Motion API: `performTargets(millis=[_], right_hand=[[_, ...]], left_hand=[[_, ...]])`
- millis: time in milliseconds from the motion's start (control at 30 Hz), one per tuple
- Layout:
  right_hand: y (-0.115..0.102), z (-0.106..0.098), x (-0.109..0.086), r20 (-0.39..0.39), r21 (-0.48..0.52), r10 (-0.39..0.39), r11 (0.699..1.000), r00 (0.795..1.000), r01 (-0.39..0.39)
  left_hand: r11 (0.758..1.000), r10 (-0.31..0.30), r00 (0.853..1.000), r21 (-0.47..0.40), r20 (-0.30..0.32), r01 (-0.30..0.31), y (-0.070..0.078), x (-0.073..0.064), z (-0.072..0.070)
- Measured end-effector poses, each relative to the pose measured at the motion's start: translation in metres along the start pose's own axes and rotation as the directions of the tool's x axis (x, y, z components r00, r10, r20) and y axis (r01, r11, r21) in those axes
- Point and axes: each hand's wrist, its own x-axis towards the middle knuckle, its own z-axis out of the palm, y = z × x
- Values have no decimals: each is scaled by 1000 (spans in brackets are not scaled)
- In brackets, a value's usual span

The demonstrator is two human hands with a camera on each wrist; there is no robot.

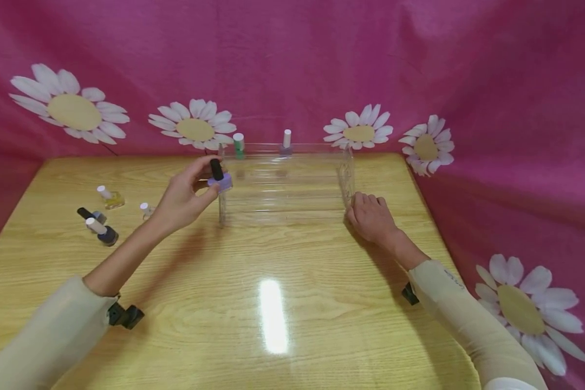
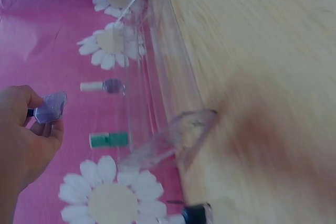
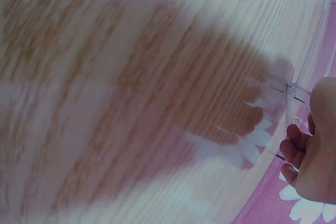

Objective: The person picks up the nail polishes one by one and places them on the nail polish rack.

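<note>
My left hand (image 1: 182, 197) pinches a lilac nail polish bottle (image 1: 220, 181) with a black cap, raised by the left end of a clear tiered rack (image 1: 285, 208). In the left wrist view the same hand (image 2: 26, 135) has thumb and fingers on the bottle's sides. At the rack's right end, my right hand (image 1: 372, 216) grips its side panel with curled fingers, also seen in the right wrist view. On the rack's back tier stand a green nail polish bottle (image 1: 239, 146) and a pale purple one (image 1: 286, 143), both white-capped.
Left on the wooden table (image 1: 317, 303) lie a yellow nail polish bottle (image 1: 114, 200), a dark one (image 1: 108, 236), a black-capped one (image 1: 85, 213) and a white-capped one (image 1: 146, 208) partly behind my left arm. A pink daisy-printed cloth (image 1: 283, 65) hangs behind and at the sides.
</note>
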Motion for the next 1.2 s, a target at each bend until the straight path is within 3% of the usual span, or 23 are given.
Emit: performTargets(millis=[267,433,633,833,1000,1200], right_hand=[[0,-1,0,9,-20,-8,1000,1000,9],[-1,-3,0,40,-17,11,1000,999,-11],[0,-2,-1,43,-19,12,1000,999,-11],[0,-2,-1,28,-14,0,1000,1000,0],[0,-2,-1,10,-22,-4,1000,1000,4],[-2,-4,-1,40,-25,15,1000,999,-14]], left_hand=[[993,103,991,-64,82,-98,4,45,35],[989,144,981,-39,131,-140,6,70,62],[992,108,976,39,190,-117,9,98,90],[991,76,971,90,228,-99,10,122,108],[991,82,971,81,224,-103,4,139,122],[993,101,975,33,198,-110,-1,155,142]])
